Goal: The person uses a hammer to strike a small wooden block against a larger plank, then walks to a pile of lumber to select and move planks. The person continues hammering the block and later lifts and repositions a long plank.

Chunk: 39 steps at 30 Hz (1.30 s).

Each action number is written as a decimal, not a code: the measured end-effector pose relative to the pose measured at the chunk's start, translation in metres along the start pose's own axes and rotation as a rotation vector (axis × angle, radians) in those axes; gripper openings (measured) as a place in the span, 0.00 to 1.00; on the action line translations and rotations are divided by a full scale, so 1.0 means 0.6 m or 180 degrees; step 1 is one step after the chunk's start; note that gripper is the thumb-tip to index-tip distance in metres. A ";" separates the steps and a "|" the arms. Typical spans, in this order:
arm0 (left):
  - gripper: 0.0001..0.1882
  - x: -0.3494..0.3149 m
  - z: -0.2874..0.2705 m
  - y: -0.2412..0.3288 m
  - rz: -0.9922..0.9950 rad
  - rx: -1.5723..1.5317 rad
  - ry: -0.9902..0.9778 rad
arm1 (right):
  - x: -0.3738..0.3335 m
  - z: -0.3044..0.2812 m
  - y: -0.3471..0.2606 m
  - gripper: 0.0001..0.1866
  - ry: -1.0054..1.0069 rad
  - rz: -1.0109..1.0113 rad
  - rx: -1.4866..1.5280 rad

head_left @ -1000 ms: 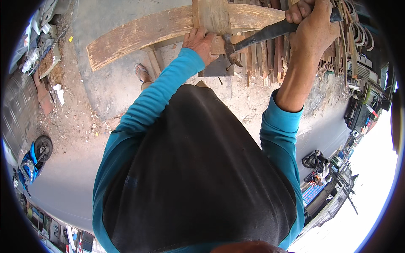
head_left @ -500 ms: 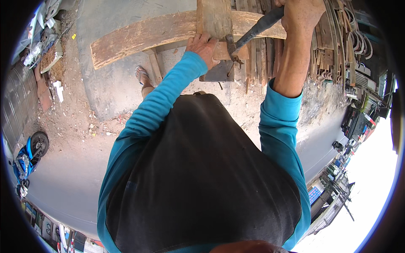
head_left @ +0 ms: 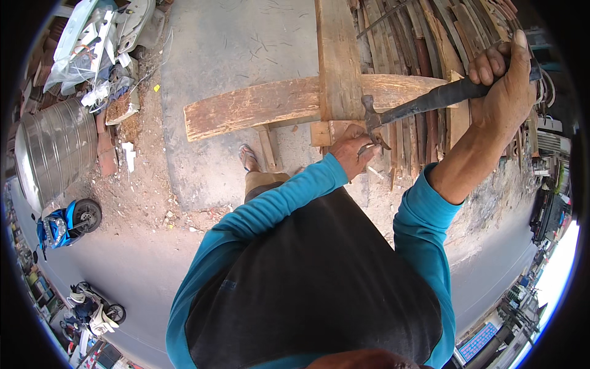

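Observation:
My right hand [head_left: 505,83] is wrapped round the black handle of a claw hammer [head_left: 430,106], well out to the right. The rusty hammer head is at the near end of a long wooden plank [head_left: 340,49], claw toward me. Just below the head, my left hand [head_left: 353,152] has its fingers bent and drawn together beside the claw; whatever they pinch is too small to make out. The long plank lies across a worn, curved board [head_left: 252,107]. A small wood block [head_left: 319,133] shows beside my left hand, under the plank's end.
Stacked wood strips [head_left: 424,74] lie at the far right. A metal drum [head_left: 58,144] and scrap plastic [head_left: 92,46] are at the left, with a blue motorbike [head_left: 70,221] nearer. Loose nails [head_left: 261,44] lie on the grey ground. My sandalled foot [head_left: 248,158] is below the curved board.
My view has shifted, so the planks appear lower and farther right. The left hand has moved off the plank's edge to beside the hammer claw. The right hand still holds the hammer.

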<state>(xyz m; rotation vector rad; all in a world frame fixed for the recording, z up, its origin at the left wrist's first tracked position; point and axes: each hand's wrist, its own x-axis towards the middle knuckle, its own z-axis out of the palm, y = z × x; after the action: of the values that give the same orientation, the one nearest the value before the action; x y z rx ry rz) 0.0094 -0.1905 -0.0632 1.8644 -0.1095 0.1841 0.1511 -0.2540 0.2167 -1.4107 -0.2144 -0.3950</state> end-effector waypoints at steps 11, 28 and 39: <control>0.20 -0.013 -0.081 0.069 -0.0533 -0.0421 -0.2770 | -0.101 -0.106 0.051 0.22 0.0449 -0.0964 0.0033; 0.49 0.014 -0.044 -0.104 -0.0491 0.2683 -0.0912 | -0.278 -0.282 0.036 0.17 -0.0635 -0.0949 0.1015; 0.49 -0.007 -0.052 -0.053 -0.1201 0.2025 -0.0969 | -0.491 -0.369 0.071 0.17 0.0170 -0.0020 0.0425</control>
<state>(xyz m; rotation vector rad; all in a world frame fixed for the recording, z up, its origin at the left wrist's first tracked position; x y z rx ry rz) 0.0084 -0.1514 -0.0850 2.4943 0.1078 -0.3706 -0.1215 -0.4259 0.0331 -1.2673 -0.1983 -0.4156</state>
